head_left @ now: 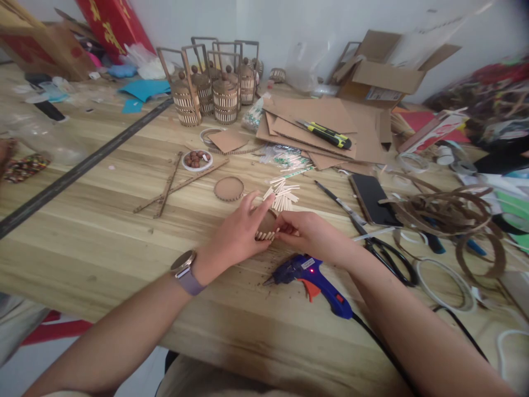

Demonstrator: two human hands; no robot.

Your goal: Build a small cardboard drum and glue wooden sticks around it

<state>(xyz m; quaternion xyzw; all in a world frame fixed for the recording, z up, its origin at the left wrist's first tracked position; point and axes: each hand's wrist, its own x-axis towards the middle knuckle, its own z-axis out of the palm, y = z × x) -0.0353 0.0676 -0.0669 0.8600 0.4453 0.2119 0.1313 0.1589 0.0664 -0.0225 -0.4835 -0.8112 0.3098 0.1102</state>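
Observation:
My left hand (236, 236), with a watch on its wrist, curls around a shallow round cardboard piece (268, 221) and grips it by the rim. Short pale sticks (264, 235) stand side by side along the rim's near edge. At the right of this piece, the thumb and fingers of my right hand (305, 234) are pinched together against the rim; whatever lies between them is too small to make out. Just beyond my hands is a loose pile of pale sticks (284, 195). A blue glue gun (318, 278), its red light on, lies beneath my right forearm.
A second round cardboard piece (228, 188) lies near a bowl of brown beads (197, 160) and crossed strips (167, 184). Scissors (386, 256), a phone (375, 199) and coiled brown strips (442, 204) crowd the right. Behind are cardboard sheets (285, 113), a cutter (326, 135) and small lidded baskets (225, 102).

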